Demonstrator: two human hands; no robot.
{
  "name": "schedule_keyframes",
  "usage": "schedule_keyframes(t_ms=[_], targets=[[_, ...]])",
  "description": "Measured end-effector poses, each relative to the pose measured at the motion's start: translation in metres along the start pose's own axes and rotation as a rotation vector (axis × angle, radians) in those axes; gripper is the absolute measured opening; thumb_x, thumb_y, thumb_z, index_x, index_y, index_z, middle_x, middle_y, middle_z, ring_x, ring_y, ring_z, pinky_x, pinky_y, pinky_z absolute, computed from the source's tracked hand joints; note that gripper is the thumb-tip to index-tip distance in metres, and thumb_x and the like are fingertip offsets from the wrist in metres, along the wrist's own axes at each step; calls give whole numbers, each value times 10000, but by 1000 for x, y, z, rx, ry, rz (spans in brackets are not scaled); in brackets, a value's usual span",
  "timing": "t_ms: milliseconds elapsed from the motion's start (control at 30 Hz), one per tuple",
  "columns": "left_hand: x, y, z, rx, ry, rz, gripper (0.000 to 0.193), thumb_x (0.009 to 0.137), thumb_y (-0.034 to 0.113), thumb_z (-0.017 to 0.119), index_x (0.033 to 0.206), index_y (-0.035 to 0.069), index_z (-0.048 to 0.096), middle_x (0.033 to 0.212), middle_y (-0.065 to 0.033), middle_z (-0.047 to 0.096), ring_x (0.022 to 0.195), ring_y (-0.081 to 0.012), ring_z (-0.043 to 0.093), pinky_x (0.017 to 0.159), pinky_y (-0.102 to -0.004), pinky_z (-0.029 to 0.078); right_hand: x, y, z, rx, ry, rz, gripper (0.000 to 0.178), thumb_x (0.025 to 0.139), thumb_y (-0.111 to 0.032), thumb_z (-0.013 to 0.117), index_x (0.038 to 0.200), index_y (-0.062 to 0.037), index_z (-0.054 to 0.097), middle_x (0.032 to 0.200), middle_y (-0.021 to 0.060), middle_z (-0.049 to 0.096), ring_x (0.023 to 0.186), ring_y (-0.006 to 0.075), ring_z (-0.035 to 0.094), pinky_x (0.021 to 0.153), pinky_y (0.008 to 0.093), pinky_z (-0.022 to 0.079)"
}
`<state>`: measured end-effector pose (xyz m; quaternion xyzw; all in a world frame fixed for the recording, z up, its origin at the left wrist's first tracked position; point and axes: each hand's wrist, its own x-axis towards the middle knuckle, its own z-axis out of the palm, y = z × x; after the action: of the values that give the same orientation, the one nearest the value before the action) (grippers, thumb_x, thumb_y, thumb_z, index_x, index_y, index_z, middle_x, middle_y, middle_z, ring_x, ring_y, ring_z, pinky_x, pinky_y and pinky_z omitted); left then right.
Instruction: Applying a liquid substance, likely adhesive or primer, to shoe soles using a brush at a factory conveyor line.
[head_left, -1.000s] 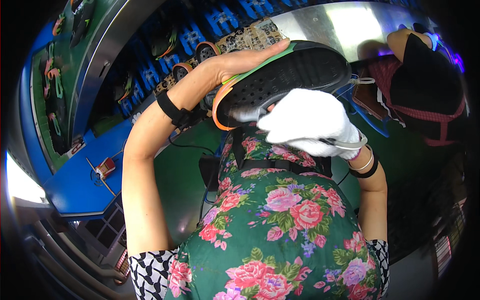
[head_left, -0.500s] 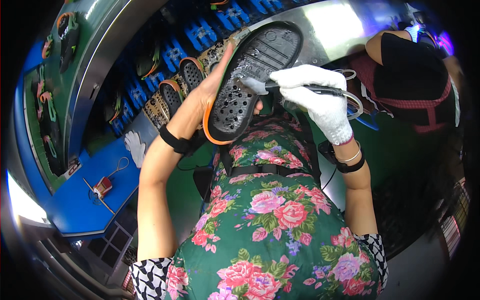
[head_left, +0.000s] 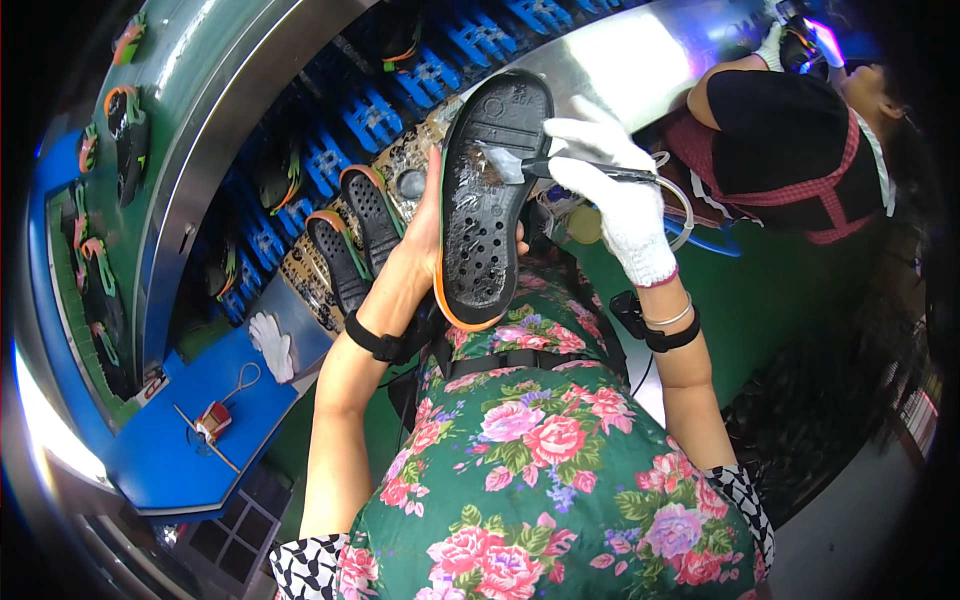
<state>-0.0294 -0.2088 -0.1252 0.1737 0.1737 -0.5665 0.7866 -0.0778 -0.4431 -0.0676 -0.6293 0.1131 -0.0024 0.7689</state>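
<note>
My bare left hand (head_left: 425, 235) holds a black shoe sole (head_left: 487, 200) with an orange rim upright in front of me, its perforated inner face toward the camera. In a white glove, my right hand (head_left: 610, 195) grips a small brush (head_left: 520, 165) whose bristles touch the upper part of the sole. A black band sits on each wrist.
Two more soles (head_left: 350, 235) lie on a patterned tray by a conveyor with blue holders (head_left: 370, 115). A white glove (head_left: 270, 345) and a small red thing (head_left: 212, 420) lie on the blue shelf (head_left: 180, 470). Another person (head_left: 790, 140) in a black top and red apron works at upper right.
My left hand has turned the sole from lying flat to upright. The gloved right hand has moved from the sole's side to brushing its upper inner face.
</note>
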Motion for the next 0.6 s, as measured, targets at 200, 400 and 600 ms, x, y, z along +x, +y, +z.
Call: schedule_keyframes(t_ms=[200,400,600], targets=[[0,-3,4,61,12,57,1153,845,934,291,1347,-66,569,985,-317,716,879,-425,743,857,-530,622,3,16,-6,429,-91,136,366,948,-34,598,1292,83,645,1318,198,666,1100,303,688,933,454,592],[-11,-2,15,318,224,315,983,987,789,262,1525,-18,416,1437,-267,555,1272,-389,607,1070,-523,512,0,27,-9,300,-33,-112,364,943,-80,619,1265,87,650,1349,218,644,1117,281,674,935,414,593],[-57,-20,-4,929,357,839,592,1073,408,506,1498,-4,485,1388,-199,564,1269,-305,565,1105,-465,435,4,29,-23,69,21,-123,281,972,57,578,1240,31,659,1385,187,632,1202,244,651,958,357,589]])
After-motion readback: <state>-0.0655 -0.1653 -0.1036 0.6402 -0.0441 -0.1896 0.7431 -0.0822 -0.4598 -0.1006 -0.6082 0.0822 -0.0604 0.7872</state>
